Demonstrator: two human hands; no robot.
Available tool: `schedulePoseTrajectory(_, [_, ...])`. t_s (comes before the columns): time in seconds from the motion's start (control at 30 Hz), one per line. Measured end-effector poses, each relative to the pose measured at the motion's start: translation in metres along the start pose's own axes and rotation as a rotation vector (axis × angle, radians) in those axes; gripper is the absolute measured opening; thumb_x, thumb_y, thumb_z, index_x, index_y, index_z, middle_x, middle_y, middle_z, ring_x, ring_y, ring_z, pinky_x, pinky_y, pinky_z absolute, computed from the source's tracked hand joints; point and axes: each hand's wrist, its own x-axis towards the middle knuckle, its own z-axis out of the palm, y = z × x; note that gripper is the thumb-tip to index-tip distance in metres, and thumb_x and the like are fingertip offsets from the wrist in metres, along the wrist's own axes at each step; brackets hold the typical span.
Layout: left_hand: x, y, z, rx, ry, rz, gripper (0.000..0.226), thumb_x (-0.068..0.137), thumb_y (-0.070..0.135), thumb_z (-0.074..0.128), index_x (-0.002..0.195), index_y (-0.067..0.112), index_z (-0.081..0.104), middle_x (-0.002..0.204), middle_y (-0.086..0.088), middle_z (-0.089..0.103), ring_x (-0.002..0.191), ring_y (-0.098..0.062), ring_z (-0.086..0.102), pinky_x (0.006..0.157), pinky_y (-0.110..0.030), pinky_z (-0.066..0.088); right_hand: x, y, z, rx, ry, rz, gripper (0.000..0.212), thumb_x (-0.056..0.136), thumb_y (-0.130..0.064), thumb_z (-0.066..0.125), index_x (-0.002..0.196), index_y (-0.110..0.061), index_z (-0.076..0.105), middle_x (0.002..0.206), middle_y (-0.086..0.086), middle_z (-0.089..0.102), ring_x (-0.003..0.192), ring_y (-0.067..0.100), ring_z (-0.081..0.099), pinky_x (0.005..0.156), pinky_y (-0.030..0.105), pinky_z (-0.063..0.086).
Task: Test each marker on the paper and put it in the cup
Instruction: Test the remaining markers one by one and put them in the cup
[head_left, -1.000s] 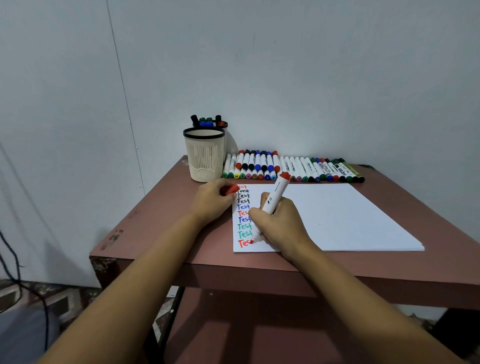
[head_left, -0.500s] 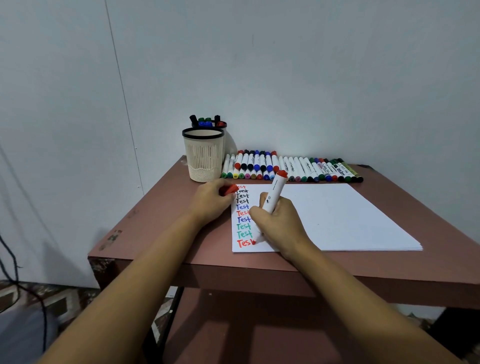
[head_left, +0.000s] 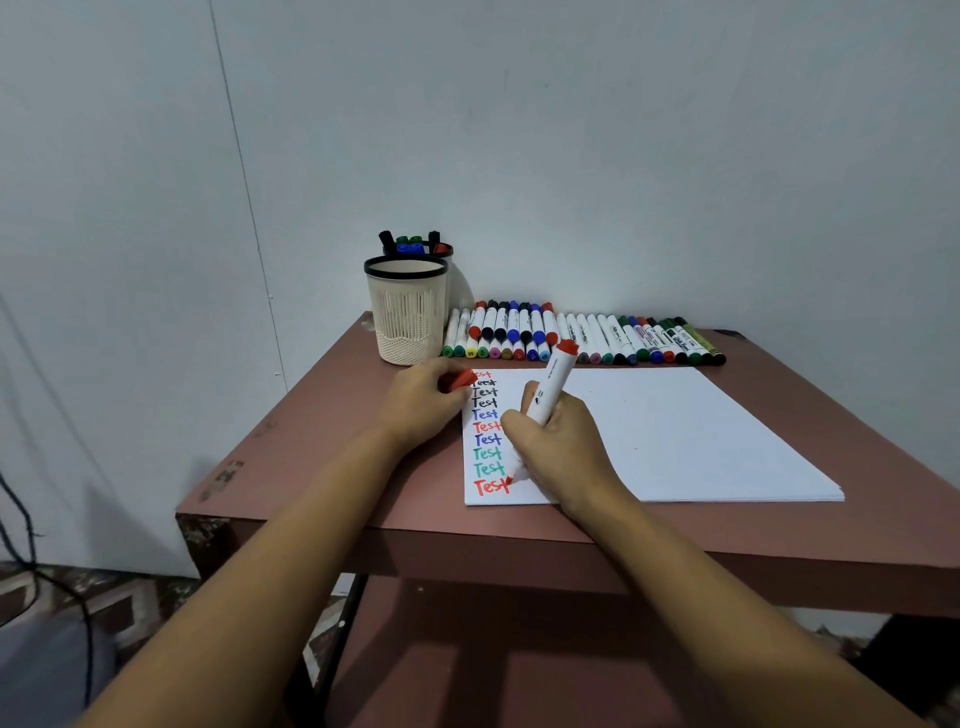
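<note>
- Currently the right hand (head_left: 558, 441) grips a red marker (head_left: 545, 400), tip on the paper (head_left: 675, 436) finishing a red "Test".
- Left hand (head_left: 421, 402) is closed around the red cap (head_left: 460, 380).
- Probably best: lift cleanly, recap firmly, then drop it into the cup (head_left: 408, 312).

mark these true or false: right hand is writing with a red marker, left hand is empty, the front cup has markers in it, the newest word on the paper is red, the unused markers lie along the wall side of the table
1. The right hand is writing with a red marker. True: its tip is on the paper.
2. The left hand is empty. False: it holds the red cap.
3. The front cup has markers in it. False: no markers show in it; they stand in the cup behind.
4. The bottom word is red. True.
5. The row of markers lies along the wall side of the table. True.
</note>
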Motion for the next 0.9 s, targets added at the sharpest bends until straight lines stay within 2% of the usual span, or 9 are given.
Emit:
schedulePoseTrajectory(0.07, [0.0,0.0,0.0,-0.009,-0.003,0.004,0.035,0.09,0.019,0.057,0.125,0.012,0.057,0.125,-0.004,0.059,0.111,-0.016,0.052,0.076,-0.009,0.03,0.002,-0.001,-0.002,0.066,0.008,0.027,0.034,0.089,-0.006,0.051,0.061,-0.015,0.033,0.041,-0.012,0.04,0.038,0.001,0.044,0.046,0.022,0.035])
schedulePoseTrajectory(0.13, [0.0,0.0,0.001,-0.021,0.006,0.013,0.035,0.09,0.017,0.057,0.124,0.011,0.057,0.124,-0.005,0.06,0.11,-0.016,0.053,0.075,-0.008,0.029,0.005,-0.002,-0.006,0.212,0.04,0.093,0.029,0.089,-0.005,0.05,0.064,-0.013,0.036,0.041,-0.008,0.038,0.036,0.005,0.036,0.041,0.019,0.03])
schedulePoseTrajectory(0.33, [0.001,0.001,0.003,-0.012,0.052,0.072,0.034,0.09,0.016,0.056,0.124,0.01,0.058,0.122,-0.006,0.062,0.108,-0.017,0.055,0.075,-0.01,0.031,0.014,-0.008,-0.013,0.466,0.09,0.186,0.025,0.089,-0.027,0.066,0.073,-0.014,0.051,0.053,0.002,0.049,0.04,0.006,0.043,0.038,0.018,0.034])
schedulePoseTrajectory(0.5, [0.006,0.0,0.006,-0.016,0.116,0.178,0.031,0.087,0.014,0.06,0.117,0.008,0.063,0.106,-0.011,0.062,0.094,-0.019,0.055,0.071,-0.014,0.031,0.035,-0.02,-0.022,0.535,0.099,0.162,0.025,0.085,-0.03,0.069,0.077,-0.009,0.057,0.057,0.003,0.052,0.045,0.008,0.048,0.043,0.017,0.043])
schedulePoseTrajectory(0.6, [0.01,-0.002,0.009,-0.006,0.118,0.253,0.031,0.087,0.015,0.062,0.117,0.009,0.063,0.101,-0.01,0.061,0.087,-0.014,0.051,0.069,-0.015,0.031,0.053,-0.02,-0.027,0.598,0.093,0.18,0.024,0.091,-0.023,0.063,0.074,-0.007,0.057,0.06,0.005,0.054,0.049,0.011,0.05,0.045,0.019,0.046])
schedulePoseTrajectory(0.7, [0.013,-0.003,0.011,-0.012,0.123,0.281,0.031,0.086,0.015,0.063,0.117,0.009,0.063,0.1,-0.007,0.061,0.085,-0.013,0.051,0.067,-0.009,0.034,0.071,-0.017,-0.028,0.589,0.089,0.165,0.02,0.093,-0.008,0.052,0.073,-0.005,0.055,0.066,0.009,0.055,0.051,0.012,0.051,0.047,0.019,0.047])
schedulePoseTrajectory(0.83, [0.016,-0.003,0.012,-0.019,0.109,0.307,0.031,0.086,0.015,0.063,0.117,0.009,0.063,0.098,-0.006,0.062,0.085,-0.017,0.055,0.073,-0.022,0.043,0.083,-0.006,-0.023,0.574,0.086,0.159,0.017,0.091,-0.005,0.052,0.075,-0.004,0.058,0.066,0.009,0.059,0.053,0.011,0.054,0.049,0.019,0.049])
schedulePoseTrajectory(0.9, [0.017,-0.004,0.013,-0.011,0.099,0.32,0.032,0.087,0.016,0.063,0.118,0.01,0.062,0.099,-0.005,0.061,0.086,-0.016,0.055,0.071,-0.016,0.04,0.085,-0.002,-0.021,0.588,0.083,0.171,0.016,0.09,-0.006,0.053,0.076,-0.004,0.059,0.065,0.008,0.06,0.055,0.012,0.054,0.051,0.019,0.049])
